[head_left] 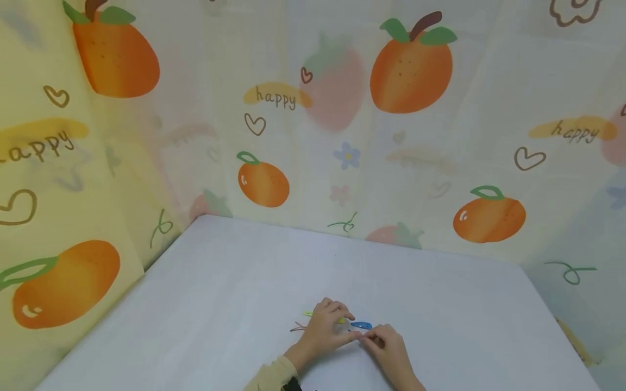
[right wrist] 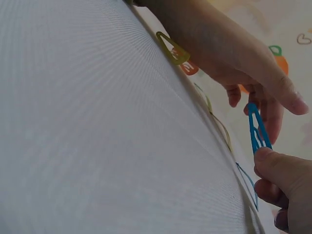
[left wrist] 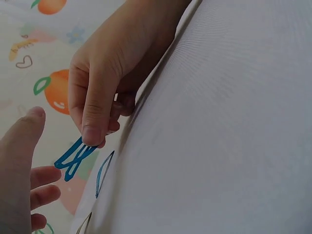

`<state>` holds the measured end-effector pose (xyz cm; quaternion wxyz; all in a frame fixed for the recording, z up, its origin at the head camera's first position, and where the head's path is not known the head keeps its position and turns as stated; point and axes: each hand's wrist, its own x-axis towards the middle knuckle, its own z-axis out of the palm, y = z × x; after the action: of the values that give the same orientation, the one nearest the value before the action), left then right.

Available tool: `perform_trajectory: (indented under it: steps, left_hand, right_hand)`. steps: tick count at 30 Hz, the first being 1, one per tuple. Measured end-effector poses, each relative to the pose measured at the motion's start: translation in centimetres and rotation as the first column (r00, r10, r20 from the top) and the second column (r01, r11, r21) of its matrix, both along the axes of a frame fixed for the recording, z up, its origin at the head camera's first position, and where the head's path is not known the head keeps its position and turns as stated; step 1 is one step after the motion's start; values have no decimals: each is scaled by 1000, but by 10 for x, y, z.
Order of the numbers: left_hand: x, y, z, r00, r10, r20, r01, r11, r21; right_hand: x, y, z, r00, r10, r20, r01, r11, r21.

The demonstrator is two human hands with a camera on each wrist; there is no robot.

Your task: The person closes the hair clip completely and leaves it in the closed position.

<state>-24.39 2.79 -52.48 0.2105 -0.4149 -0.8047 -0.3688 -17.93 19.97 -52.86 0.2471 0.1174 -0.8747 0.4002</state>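
Observation:
My right hand (head_left: 391, 350) pinches a blue snap hair clip (left wrist: 78, 158) by one end between thumb and fingers. The clip's strips stand spread apart in the left wrist view. Close by, my left hand (head_left: 323, 328) has thumb and fingers apart, its fingertips beside the clip's free end; whether they touch it I cannot tell. Another blue hair clip (head_left: 362, 325) lies on the table just beyond my hands. A yellow hair clip (head_left: 308, 314) shows behind my left hand, which partly hides it.
An orange-brown hair clip (head_left: 297, 327) lies left of my left hand. In the right wrist view an olive-yellow clip (right wrist: 174, 50) lies by the left forearm. The white table (head_left: 235, 271) meets a fruit-printed curtain (head_left: 342, 179) at the back and left.

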Motion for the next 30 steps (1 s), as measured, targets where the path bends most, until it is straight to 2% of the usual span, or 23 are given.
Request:
perform_trajectory:
  steps: [9,14,19,23,26,30]
  left_hand:
    - [-1,-1,-5,1000,-13,13,14,997,-70]
    - [0,-3,-4,999,-36,24,38,995,-96]
    - [1,-9,-2,999,-36,31,39,993,-114]
    - [1,-11,0,999,-33,10,34,992,-125]
    - [2,-10,1,1000,-9,-3,8,990,-140]
    - [2,-10,2,1000,23,5,-22,989,-148]
  right_hand:
    - [1,-2,1,1000,13,-4,-13,1000,-17]
    - [1,0,2,999,7,51,-5,999,-33]
    - [3,0,0,990,-26,141,32,999,-40]
    - [3,0,-1,993,-27,117,31,999,-38]
    - [2,0,-1,996,-24,83,27,999,-31]
    - [1,1,0,994,-23,102,28,998,-47]
